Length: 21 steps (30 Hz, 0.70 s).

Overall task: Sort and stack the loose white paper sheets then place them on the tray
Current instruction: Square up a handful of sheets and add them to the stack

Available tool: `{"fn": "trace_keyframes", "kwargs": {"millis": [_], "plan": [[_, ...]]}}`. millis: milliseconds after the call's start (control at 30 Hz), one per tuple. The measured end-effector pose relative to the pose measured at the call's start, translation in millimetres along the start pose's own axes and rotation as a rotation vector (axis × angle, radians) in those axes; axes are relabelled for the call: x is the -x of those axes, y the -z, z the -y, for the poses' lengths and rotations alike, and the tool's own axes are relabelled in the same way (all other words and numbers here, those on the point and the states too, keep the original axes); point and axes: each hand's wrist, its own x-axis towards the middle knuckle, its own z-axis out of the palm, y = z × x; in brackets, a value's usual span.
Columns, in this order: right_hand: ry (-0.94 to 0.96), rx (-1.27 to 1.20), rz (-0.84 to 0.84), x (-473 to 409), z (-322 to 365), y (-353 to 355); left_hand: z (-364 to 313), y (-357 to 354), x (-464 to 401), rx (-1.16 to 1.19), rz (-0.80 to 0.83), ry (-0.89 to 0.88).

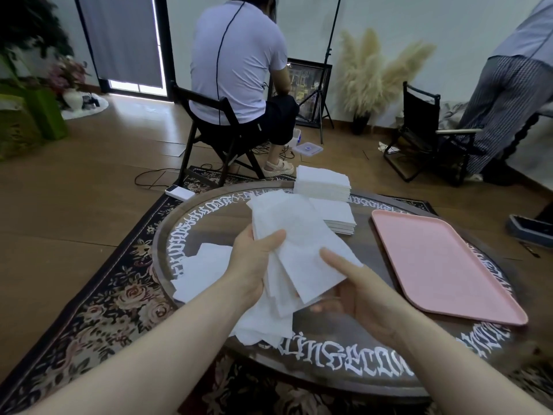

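Mid-sorting: both hands, left hand [254, 259] and right hand [359, 292], grip a fanned bunch of sheets [299, 244] (tray [449, 265] bare), which next needs squaring.

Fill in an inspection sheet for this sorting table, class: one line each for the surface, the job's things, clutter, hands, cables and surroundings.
Surface: round dark table with white lettering round its rim, standing on a floral rug.
Job's things: fanned bunch of white sheets in both hands; loose sheets on the table at left; two squared stacks at the far edge; pink tray at right, nothing on it.
Clutter: nothing seen on the table.
Hands: left hand grips the bunch, thumb on top; right hand holds its lower edge, thumb on top.
Cables: black cable on the floor to a white device.
Surroundings: seated person, standing person, empty folding chair.
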Motion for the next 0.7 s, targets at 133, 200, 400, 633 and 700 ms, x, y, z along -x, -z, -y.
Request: {"fn": "trace_keyframes", "kwargs": {"millis": [133, 200, 400, 633, 700], "plan": [[0.016, 0.13, -0.04, 1.8, 17.3, 16.7, -8.3, 5.3, -2.1, -0.128, 0.128, 0.01], [0.081, 0.267, -0.19, 0.3, 17.4, 20.2, -8.9, 4.3, 1.4, -0.157, 0.177, 0.016], [-0.116, 0.105, -0.112, -4.1, 13.8, 26.1, -10.0, -3.4, 9.5, -0.128, 0.276, 0.047], [-0.223, -0.077, -0.027, -4.6, 4.0, 24.3, -13.5, -9.6, 11.2, -0.075, 0.278, 0.068], [-0.268, -0.136, 0.045, -4.2, 0.4, 27.3, -15.4, -8.4, 11.3, 0.007, 0.308, 0.091]]}}
